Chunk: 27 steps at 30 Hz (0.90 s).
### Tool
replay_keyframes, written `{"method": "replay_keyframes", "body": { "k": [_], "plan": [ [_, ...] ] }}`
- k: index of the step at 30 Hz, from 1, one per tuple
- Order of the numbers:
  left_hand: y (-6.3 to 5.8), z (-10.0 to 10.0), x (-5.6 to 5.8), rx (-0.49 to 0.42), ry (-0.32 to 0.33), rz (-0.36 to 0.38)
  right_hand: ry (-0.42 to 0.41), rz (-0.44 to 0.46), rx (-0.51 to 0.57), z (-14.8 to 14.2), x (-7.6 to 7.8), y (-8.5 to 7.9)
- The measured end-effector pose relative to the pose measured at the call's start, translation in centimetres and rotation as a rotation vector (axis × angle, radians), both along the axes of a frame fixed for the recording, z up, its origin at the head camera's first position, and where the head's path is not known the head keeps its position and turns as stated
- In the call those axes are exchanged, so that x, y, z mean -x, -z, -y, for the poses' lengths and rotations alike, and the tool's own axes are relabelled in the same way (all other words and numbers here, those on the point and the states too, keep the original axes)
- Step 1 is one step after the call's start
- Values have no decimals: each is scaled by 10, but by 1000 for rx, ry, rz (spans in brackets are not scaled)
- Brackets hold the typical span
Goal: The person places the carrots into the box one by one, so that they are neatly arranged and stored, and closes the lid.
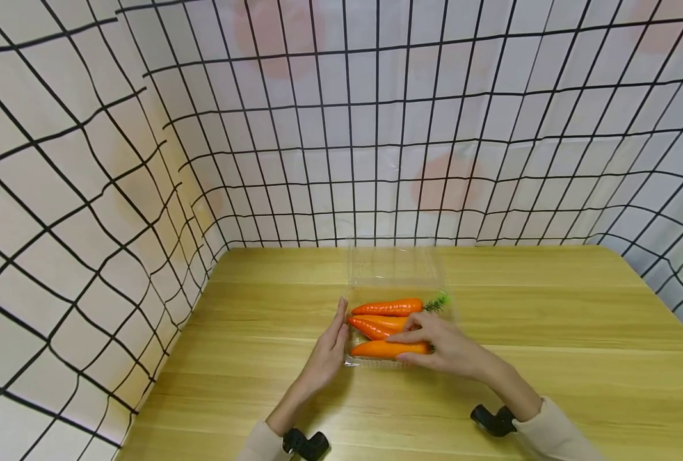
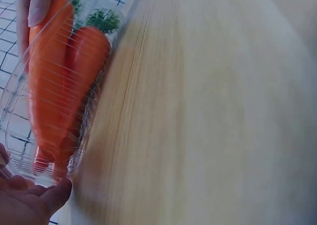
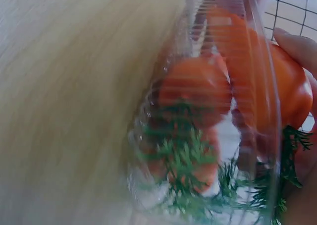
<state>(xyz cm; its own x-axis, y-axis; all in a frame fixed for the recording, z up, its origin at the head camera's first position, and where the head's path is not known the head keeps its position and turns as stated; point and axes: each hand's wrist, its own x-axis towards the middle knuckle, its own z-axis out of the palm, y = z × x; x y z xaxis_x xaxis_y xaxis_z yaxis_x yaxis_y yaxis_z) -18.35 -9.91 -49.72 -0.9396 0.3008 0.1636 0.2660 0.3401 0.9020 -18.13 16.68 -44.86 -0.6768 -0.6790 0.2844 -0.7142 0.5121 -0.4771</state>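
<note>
A clear plastic clamshell box stands on the table with several orange carrots inside, lying side by side. My right hand reaches over its right side and pinches the front carrot near the thick end, thumb in front and fingers behind. Against the left wall of the box rests my left hand, fingers straight. At the back lies another carrot with a green leafy top. In the right wrist view, the held carrot shows by the box wall, above other carrots.
The box's transparent lid is folded back towards the rear. A wood-grain table spreads out around it. White sheeting behind black wire grid encloses the back and sides. A black wrist device sits at the left sleeve.
</note>
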Motion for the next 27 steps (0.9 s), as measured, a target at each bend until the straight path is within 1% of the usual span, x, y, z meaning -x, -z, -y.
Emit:
{"method": "replay_keyframes", "body": {
  "k": [4,8,15,21,27],
  "plan": [
    [0,-1,0,5,5,7,12,-21,-17,7,1,2],
    [1,0,0,8,0,23,27,-4,-39,9,3,3],
    [1,1,0,7,-4,18,31,2,-79,1,2,-4],
    [1,0,0,6,-10,6,31,39,-49,-13,-1,-10],
    [1,-1,0,6,-16,2,1,31,-6,-18,-1,-9]
  ]
}}
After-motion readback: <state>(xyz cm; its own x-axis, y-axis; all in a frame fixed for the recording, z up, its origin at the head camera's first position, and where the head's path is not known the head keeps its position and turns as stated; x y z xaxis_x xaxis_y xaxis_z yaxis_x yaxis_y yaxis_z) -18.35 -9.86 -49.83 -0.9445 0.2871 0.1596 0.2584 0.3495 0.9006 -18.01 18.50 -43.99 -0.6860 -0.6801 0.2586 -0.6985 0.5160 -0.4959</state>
